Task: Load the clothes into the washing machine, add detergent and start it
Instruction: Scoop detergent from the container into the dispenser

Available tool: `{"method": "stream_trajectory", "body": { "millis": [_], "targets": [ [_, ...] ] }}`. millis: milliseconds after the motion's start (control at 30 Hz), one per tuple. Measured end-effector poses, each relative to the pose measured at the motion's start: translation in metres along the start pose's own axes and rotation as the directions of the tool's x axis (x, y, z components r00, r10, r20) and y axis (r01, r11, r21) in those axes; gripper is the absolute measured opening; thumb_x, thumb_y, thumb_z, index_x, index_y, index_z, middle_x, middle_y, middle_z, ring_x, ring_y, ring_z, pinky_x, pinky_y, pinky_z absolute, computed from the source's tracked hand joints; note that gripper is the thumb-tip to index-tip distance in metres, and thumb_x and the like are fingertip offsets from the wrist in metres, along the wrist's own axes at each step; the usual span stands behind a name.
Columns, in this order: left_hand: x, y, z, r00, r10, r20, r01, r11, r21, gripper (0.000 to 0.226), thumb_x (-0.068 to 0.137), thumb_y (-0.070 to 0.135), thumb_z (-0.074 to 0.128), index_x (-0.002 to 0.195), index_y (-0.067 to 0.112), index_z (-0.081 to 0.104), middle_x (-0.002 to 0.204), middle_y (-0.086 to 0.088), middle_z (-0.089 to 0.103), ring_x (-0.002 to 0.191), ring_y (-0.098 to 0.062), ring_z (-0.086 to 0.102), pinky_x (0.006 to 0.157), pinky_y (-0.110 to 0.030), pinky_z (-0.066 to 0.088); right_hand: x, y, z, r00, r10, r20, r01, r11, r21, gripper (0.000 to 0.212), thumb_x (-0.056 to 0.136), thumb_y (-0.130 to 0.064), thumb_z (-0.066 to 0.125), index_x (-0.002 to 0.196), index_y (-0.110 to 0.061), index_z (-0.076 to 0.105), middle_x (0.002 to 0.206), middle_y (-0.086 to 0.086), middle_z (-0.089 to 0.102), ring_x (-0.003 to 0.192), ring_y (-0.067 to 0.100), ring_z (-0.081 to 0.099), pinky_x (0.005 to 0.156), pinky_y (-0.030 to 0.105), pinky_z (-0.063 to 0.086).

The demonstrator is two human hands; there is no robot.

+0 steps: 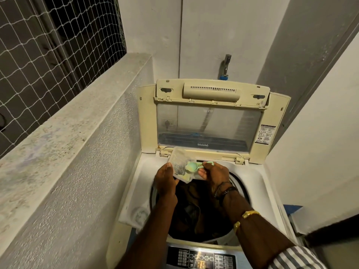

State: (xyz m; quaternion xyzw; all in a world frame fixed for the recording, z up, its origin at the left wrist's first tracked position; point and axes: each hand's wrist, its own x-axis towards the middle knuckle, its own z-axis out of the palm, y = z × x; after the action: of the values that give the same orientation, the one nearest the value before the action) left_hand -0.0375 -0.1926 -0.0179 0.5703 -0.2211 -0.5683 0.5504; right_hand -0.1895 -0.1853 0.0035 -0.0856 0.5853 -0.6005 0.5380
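A cream top-loading washing machine (pixel 258 183) stands with its lid (pixel 209 121) raised upright. Dark brown clothes (pixel 196 208) fill the drum. Over the drum's far rim my left hand (pixel 166 180) holds a clear plastic detergent container (pixel 179 165), tilted. My right hand (pixel 213 171) pinches the handle of a pale green scoop (pixel 191 166), whose bowl sits inside the container. The detergent itself is hard to make out. The control panel (pixel 202 259) with lit digits lies at the near edge.
A rough concrete ledge (pixel 73 117) runs along the left, with white netting (pixel 48 35) above it. A wall tap (pixel 226 65) sits behind the lid. A clear lid or packet (pixel 138 214) rests on the machine's left deck. White walls close in on the right.
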Motion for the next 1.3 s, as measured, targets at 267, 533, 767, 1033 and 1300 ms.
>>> {"method": "stream_trajectory", "body": {
  "millis": [267,533,767,1033,1300],
  "targets": [
    [0.004,-0.003,-0.006,0.996,0.045,-0.081,-0.047,0.999,-0.021,0.012,0.102,0.023,0.055,0.097,0.024,0.066,0.102,-0.004,0.069,0.093,-0.030,0.070,0.075,-0.042,0.061,0.022,-0.016,-0.016,0.976,-0.136,-0.168,0.136,0.991,-0.011,0.007,0.086,0.003,0.071,0.087,0.007,0.066,0.068,0.020,0.069,0.056,0.026,0.065,0.071,0.040,0.063],
    [0.006,-0.004,-0.003,0.998,0.036,-0.058,-0.037,0.999,-0.012,0.013,0.103,0.026,0.053,0.106,0.021,0.065,0.109,-0.004,0.067,0.097,-0.027,0.068,0.072,-0.037,0.060,0.024,-0.005,-0.028,0.815,-0.577,-0.056,0.385,0.612,-0.691,0.017,0.090,-0.026,0.070,0.080,-0.013,0.075,0.078,0.010,0.074,0.074,0.025,0.064,0.074,0.028,0.047],
    [0.008,-0.005,-0.002,0.998,0.022,-0.058,-0.023,1.000,-0.001,0.013,0.102,0.026,0.054,0.105,0.022,0.065,0.109,-0.006,0.068,0.097,-0.029,0.069,0.071,-0.037,0.060,0.027,0.008,-0.032,0.713,-0.637,0.294,0.590,0.318,-0.742,0.014,0.092,-0.017,0.069,0.099,-0.012,0.079,0.096,0.007,0.076,0.090,0.023,0.068,0.082,0.025,0.046],
    [0.010,-0.005,0.000,0.998,0.015,-0.063,-0.016,1.000,-0.023,0.025,0.102,0.024,0.055,0.120,0.011,0.066,0.109,-0.008,0.069,0.096,-0.029,0.069,0.071,-0.038,0.061,0.033,0.011,-0.033,0.657,-0.647,0.388,0.641,0.208,-0.738,0.015,0.091,-0.015,0.067,0.098,-0.012,0.080,0.098,0.008,0.077,0.093,0.027,0.070,0.086,0.031,0.049],
    [0.007,-0.002,0.002,0.999,-0.023,-0.036,0.022,0.999,-0.028,0.015,0.101,0.022,0.057,0.112,0.017,0.066,0.108,-0.006,0.069,0.094,-0.027,0.069,0.071,-0.039,0.061,0.028,0.004,-0.025,0.713,-0.693,0.108,0.584,0.500,-0.640,0.013,0.095,-0.024,0.064,0.092,-0.015,0.073,0.082,0.001,0.072,0.077,0.021,0.066,0.074,0.036,0.055]
  ]
}}
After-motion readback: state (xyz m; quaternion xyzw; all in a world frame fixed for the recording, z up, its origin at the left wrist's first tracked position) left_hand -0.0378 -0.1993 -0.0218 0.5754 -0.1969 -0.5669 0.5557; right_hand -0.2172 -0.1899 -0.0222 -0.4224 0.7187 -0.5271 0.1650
